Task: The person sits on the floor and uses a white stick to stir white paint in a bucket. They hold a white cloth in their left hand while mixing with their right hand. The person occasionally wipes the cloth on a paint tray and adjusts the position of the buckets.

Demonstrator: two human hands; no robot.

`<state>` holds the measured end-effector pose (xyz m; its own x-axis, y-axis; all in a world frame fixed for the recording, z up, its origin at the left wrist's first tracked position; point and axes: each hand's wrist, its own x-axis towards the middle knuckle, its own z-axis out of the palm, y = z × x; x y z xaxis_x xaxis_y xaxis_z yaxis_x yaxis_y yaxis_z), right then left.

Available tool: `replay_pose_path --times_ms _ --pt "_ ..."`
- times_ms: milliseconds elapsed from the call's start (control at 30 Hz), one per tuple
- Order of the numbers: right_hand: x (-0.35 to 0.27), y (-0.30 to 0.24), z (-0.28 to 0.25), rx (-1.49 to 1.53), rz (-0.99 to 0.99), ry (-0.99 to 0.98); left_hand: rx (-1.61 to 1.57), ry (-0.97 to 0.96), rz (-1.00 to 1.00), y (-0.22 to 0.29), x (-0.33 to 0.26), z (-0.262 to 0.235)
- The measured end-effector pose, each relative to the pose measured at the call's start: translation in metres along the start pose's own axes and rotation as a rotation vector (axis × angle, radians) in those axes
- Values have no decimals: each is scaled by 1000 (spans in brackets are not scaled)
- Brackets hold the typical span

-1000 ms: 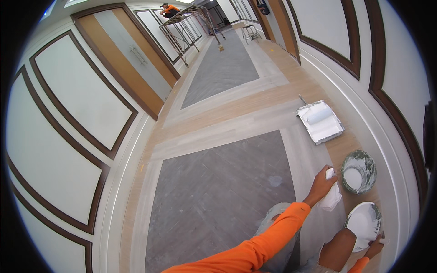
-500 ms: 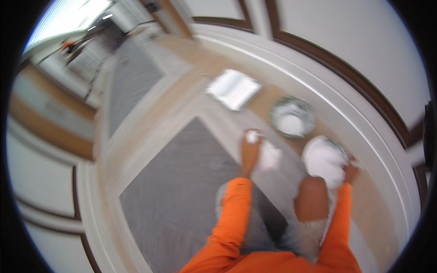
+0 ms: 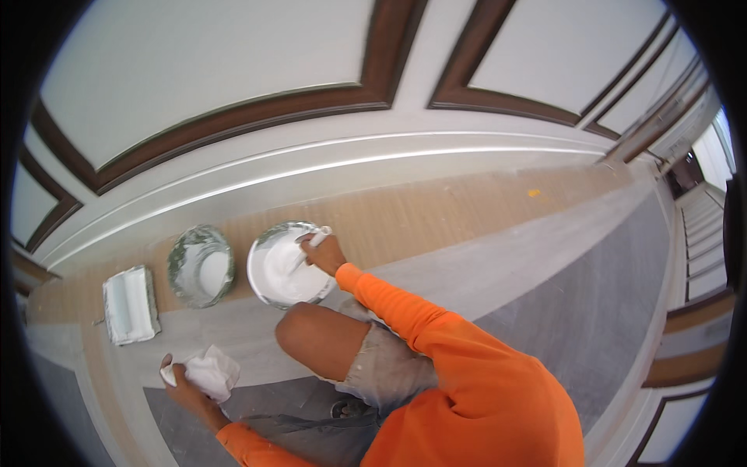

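Observation:
My right hand (image 3: pixel 325 254) is closed round the pale handle of a paintbrush (image 3: pixel 319 237), whose lower end slants into white paint. That paint fills much of a round bucket (image 3: pixel 257 282) standing close beyond my bare knee. Off to the left, my left hand (image 3: pixel 187 391) grips a crumpled white cloth (image 3: pixel 214 372), which hangs out beside the fingers above the floor.
Left of the paint bucket stands a second paint-smeared bucket (image 3: pixel 179 268), and beyond it a white paint tray (image 3: pixel 129 307). A white wall with brown-framed panels (image 3: pixel 311 100) and a skirting (image 3: pixel 373 156) runs behind them. An orange mark (image 3: pixel 534 193) lies on the tan floor strip.
My view has swung right toward the wall, so the buckets and tray now appear farther left. My right hand has come over the paint bucket with the brush; the left still holds the cloth.

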<state>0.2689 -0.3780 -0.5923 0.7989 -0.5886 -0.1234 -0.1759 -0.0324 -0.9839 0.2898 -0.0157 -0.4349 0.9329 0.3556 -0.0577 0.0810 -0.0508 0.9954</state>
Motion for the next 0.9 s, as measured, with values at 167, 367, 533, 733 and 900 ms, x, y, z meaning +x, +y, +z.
replay_pose_path --times_ms 167,367,533,733,900 --pt "5 52 -100 -581 -91 299 178 -202 -22 -48 3 5" --pt "-15 11 -39 -155 -144 174 4 -141 -129 -27 3 8" --pt "2 -8 -75 -524 -168 242 50 -183 -116 -28 -2 6" --pt "5 66 -70 -540 -57 338 72 -219 -134 -41 -4 16" --pt "20 24 -82 -476 -41 202 145 -198 8 -40 15 -3"
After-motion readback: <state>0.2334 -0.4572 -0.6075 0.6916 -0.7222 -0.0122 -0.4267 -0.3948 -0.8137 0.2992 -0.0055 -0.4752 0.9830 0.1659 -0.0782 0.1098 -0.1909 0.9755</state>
